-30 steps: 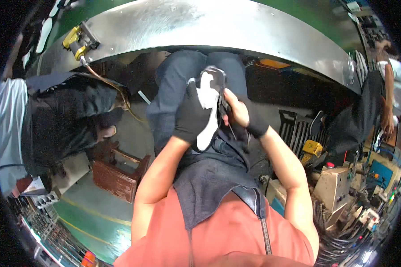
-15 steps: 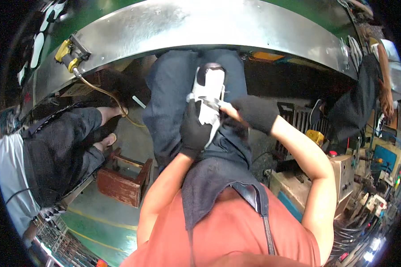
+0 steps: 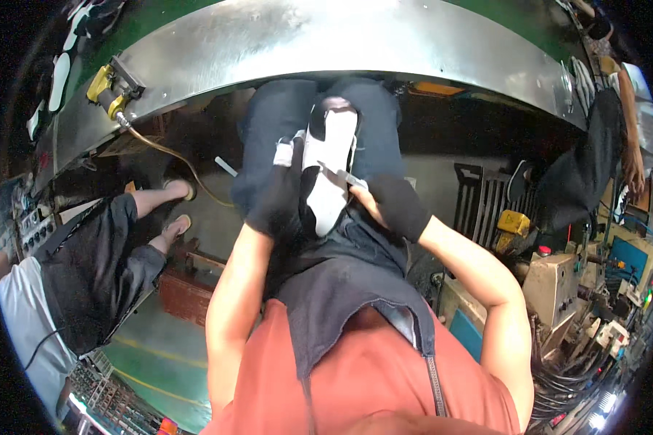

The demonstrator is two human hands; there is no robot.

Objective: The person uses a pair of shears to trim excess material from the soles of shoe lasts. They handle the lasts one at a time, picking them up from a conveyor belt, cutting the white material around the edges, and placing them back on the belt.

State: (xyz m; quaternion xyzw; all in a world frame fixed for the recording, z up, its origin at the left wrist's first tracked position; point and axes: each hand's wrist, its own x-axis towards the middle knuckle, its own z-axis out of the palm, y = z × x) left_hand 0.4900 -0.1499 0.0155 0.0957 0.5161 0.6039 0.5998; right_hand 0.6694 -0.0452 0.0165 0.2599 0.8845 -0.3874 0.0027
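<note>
A black-and-white shoe (image 3: pixel 331 141) lies on my lap between my thighs, its long white face up and a rounded dark end away from me. My left hand (image 3: pixel 277 194), in a black glove with white wrapping at a fingertip, is along its left side. Its fingers are stretched forward; whether they touch the shoe is hard to see. My right hand (image 3: pixel 393 204), also in a black glove with bare fingertips, is closed on a thin metal knife (image 3: pixel 350 178). The blade reaches over the middle of the shoe from the right.
Ahead, a curved metal worktop (image 3: pixel 268 43) has a yellow air tool (image 3: pixel 109 90) with a hose at its left. A seated co-worker (image 3: pixel 87 268) is on the left by a reddish wooden stool (image 3: pixel 185 293). Right are a slatted rack (image 3: pixel 479 203), machinery (image 3: pixel 555 286) and another person's arm (image 3: pixel 631 138).
My left hand has shifted left, off the shoe's upper face to its side. My right hand has moved slightly nearer to me and left with the knife. The left co-worker's legs have shifted.
</note>
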